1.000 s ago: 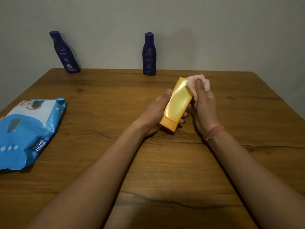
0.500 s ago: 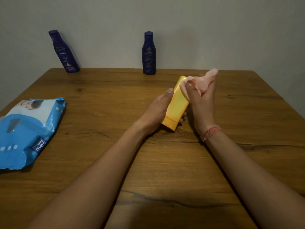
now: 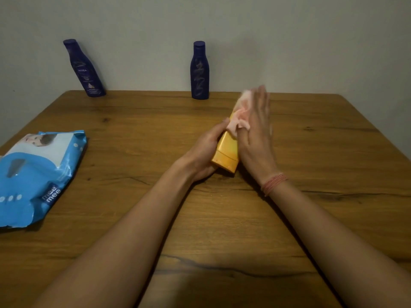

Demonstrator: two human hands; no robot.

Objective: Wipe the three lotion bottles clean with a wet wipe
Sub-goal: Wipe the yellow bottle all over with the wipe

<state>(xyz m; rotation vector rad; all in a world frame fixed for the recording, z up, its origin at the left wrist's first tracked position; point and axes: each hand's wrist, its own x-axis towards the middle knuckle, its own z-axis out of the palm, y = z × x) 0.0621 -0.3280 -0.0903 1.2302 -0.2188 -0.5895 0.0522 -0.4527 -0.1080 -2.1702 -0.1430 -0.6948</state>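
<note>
the yellow lotion tube (image 3: 225, 153) is held tilted above the middle of the wooden table (image 3: 133, 130), cap end toward the camera; the left hand (image 3: 204, 150) is wrapped around its side, the right hand (image 3: 255, 134), fingers flat and together, presses a pale wet wipe (image 3: 239, 116) against its upper part; two dark blue bottles (image 3: 84, 70) (image 3: 199, 72) stand at the far edge by the wall, and a blue wipes pack (image 3: 33, 174) lies well apart at left
</note>
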